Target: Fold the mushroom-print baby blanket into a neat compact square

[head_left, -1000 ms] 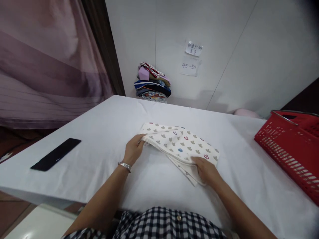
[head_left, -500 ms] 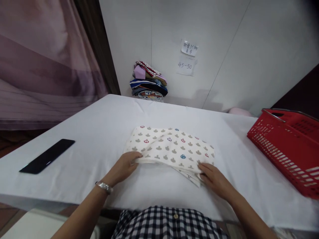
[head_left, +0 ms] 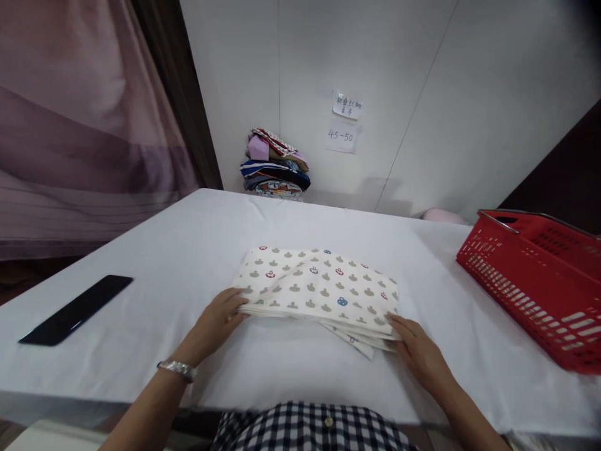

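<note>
A folded white cloth (head_left: 307, 282) printed with grey, red and blue mushroom shapes lies in front of me on the white-covered table (head_left: 300, 363). Its layers show along the near edge, and one loose corner sticks out below toward me. My left hand (head_left: 216, 322) grips the near left corner, fingers on top and thumb at the edge. At the near right corner, my right hand (head_left: 420, 351) is closed on the layered edge. The fingertips under the cloth are hidden.
On the left lies a flat black phone-like slab (head_left: 77, 310). A red plastic basket (head_left: 530, 282) stands on the right. Stacked folded fabrics (head_left: 275, 166) sit against the back wall beneath and left of paper signs (head_left: 345, 125). A pink curtain (head_left: 89, 125) hangs at left.
My hands have moved slightly apart along the near edge, the left one leftward and the right one outward to the corner. The cloth's near edge lies straighter, and the view has shifted slightly.
</note>
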`<state>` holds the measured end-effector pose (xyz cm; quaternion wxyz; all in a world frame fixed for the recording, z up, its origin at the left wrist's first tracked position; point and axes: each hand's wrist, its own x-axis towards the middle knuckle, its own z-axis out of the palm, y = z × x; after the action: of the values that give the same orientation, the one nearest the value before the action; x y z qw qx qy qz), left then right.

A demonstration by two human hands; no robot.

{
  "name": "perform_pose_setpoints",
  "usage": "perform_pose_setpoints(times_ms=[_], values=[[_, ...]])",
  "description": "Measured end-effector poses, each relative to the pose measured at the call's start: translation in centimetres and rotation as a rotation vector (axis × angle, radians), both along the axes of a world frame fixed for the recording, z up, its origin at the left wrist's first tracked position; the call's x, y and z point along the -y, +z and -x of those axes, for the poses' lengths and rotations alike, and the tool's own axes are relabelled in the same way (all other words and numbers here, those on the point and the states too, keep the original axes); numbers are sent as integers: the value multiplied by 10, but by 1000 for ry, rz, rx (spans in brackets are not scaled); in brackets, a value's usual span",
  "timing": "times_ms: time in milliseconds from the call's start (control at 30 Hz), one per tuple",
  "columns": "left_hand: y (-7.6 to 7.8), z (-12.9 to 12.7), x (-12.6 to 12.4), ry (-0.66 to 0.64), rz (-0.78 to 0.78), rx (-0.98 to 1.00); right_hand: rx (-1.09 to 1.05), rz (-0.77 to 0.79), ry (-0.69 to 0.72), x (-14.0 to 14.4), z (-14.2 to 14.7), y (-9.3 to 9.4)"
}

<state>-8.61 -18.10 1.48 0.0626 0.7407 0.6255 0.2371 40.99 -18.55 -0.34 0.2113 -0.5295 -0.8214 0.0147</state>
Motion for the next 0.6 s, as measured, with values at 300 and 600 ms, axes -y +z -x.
perform_pose_setpoints(times_ms=[300, 600], values=[[37, -17, 11, 43, -127, 231, -659, 101, -355, -7, 6, 60], [86, -27, 29, 58, -399, 332, -1147, 152, -249, 21, -16, 85]])
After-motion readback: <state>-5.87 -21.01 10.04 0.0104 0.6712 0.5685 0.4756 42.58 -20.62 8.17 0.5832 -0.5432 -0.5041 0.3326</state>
